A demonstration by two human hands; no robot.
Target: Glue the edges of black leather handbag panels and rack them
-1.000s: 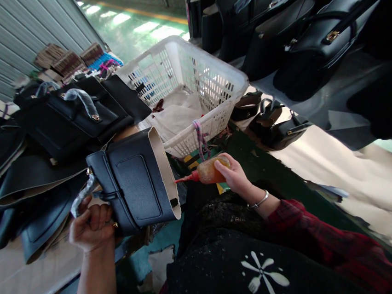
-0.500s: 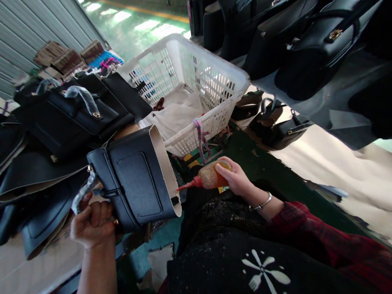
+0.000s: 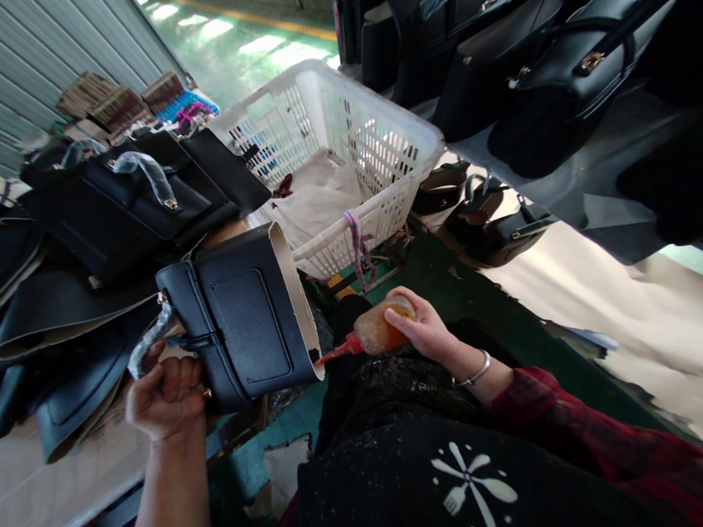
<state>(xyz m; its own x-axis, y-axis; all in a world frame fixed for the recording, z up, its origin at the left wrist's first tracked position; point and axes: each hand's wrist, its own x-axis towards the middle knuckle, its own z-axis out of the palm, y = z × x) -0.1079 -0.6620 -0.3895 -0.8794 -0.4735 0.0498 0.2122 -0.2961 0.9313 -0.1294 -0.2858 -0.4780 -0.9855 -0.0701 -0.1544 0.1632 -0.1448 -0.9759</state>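
My left hand (image 3: 165, 399) is closed in a fist round the wrapped handle of a black handbag (image 3: 240, 319), holding it up on its side. The bag's open, cream-lined edge faces right. My right hand (image 3: 423, 327) grips an amber squeeze bottle (image 3: 375, 332) with a red nozzle. The nozzle tip touches the lower corner of the bag's cream edge. A bracelet sits on my right wrist and the sleeve is red plaid.
A white plastic basket (image 3: 400, 148) with cloth inside stands behind the bag. Black handbags and bag parts (image 3: 101, 214) pile up at the left. More black handbags (image 3: 531, 74) line a shelf at the upper right. My dark apron (image 3: 460, 489) fills the lower right.
My right hand has brought the bottle down and left, so its nozzle now meets the lower corner of the bag's edge. The left hand and bag have hardly moved.
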